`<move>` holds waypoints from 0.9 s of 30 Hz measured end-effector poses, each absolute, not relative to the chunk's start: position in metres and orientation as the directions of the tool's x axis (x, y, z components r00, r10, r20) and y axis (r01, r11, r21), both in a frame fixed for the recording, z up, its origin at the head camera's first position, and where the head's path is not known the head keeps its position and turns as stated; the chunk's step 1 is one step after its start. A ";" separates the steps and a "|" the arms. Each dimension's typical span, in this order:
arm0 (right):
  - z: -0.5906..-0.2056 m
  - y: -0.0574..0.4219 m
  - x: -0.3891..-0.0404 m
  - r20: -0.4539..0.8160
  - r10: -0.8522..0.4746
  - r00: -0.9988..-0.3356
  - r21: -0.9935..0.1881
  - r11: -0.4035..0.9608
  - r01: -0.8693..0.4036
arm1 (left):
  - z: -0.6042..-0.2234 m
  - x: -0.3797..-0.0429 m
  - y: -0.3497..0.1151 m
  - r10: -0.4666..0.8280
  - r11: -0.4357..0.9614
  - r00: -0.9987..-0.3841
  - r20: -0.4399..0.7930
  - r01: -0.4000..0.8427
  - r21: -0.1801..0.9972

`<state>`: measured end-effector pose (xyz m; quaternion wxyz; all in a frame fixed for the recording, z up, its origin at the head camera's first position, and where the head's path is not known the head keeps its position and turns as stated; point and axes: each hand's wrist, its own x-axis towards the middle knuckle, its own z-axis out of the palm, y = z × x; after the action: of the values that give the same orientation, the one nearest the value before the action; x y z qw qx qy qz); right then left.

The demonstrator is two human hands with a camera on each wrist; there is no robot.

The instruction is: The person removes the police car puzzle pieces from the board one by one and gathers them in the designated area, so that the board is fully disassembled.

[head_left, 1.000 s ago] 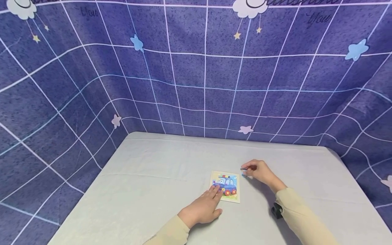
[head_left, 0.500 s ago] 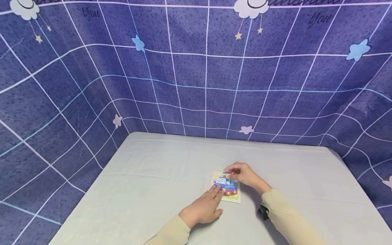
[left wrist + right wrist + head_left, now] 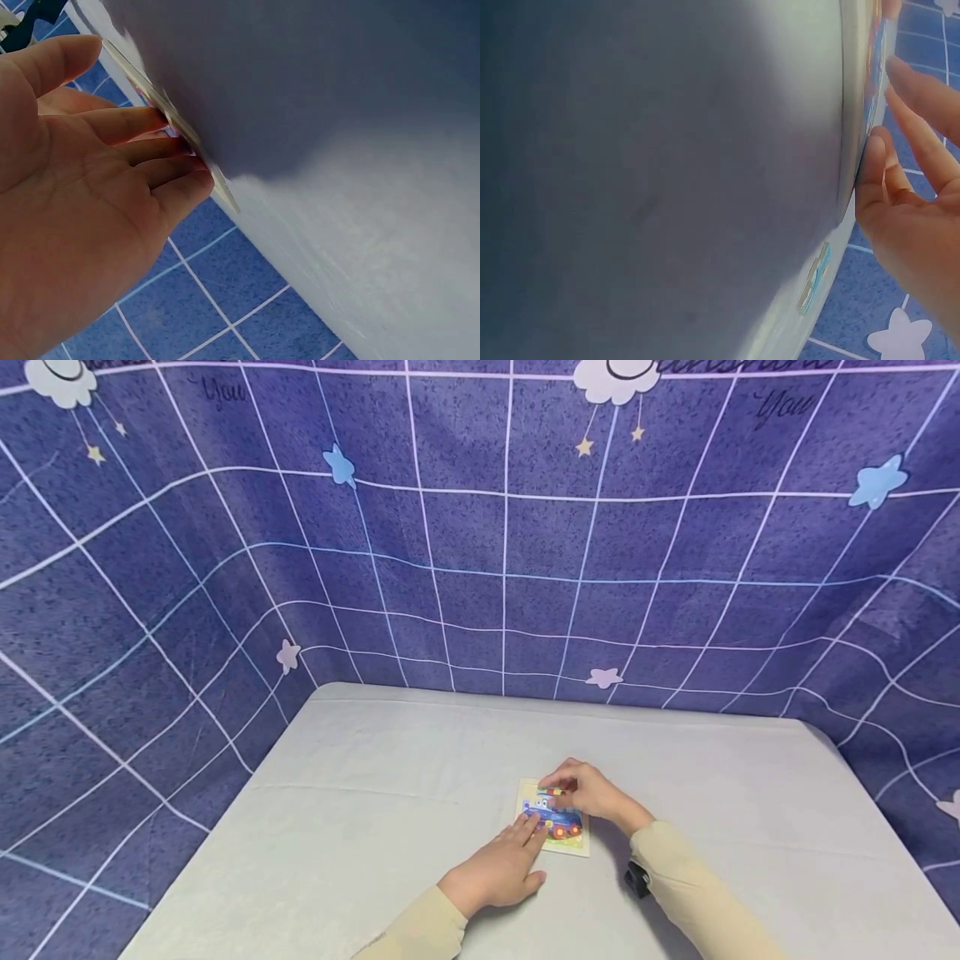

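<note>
A small square jigsaw puzzle [image 3: 567, 841] with a pale wooden frame lies on the table, printed with a blue cartoon car on red wheels. My left hand [image 3: 498, 870] rests flat, its fingertips on the puzzle's lower left part. In the left wrist view, its fingers [image 3: 176, 187] reach over the frame's edge. Over the puzzle's upper part, my right hand [image 3: 592, 793] has its thumb and fingers bent together, pinching a puzzle piece that they mostly hide. Seen from the right wrist, the thumb [image 3: 871, 161] is at the puzzle's edge.
Another light blue puzzle piece [image 3: 815, 277] lies on the table beside the puzzle in the right wrist view; the right hand seems to hide it from the head view. The pale table [image 3: 375, 752] ends at a blue gridded cloth [image 3: 465, 543] behind and at the sides.
My right hand has moved left from the table right of the puzzle onto the puzzle's upper part, then slightly farther left. The left hand has stayed in place on the puzzle.
</note>
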<state>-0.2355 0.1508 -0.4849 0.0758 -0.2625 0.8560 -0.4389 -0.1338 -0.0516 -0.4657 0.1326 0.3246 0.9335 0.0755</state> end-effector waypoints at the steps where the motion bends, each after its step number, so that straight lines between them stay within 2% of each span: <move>1: -0.485 0.150 -0.235 0.101 -0.522 -0.847 -0.784 0.482 -0.391 | -0.466 -0.134 -0.052 0.627 0.777 -0.753 -0.197 0.588 0.226; 6: -0.482 0.148 -0.234 0.107 -0.540 -0.835 -0.761 0.497 -0.418 | -0.464 -0.134 -0.052 0.625 0.779 -0.756 -0.195 0.588 0.218; 27: -0.482 0.148 -0.232 0.095 -0.513 -0.853 -0.768 0.507 -0.391 | -0.465 -0.135 -0.051 0.626 0.779 -0.753 -0.204 0.586 0.224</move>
<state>-0.2316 0.1484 -0.4824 0.0724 -0.2612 0.8651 -0.4220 -0.1345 -0.0509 -0.4652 0.1348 0.3247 0.9333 0.0729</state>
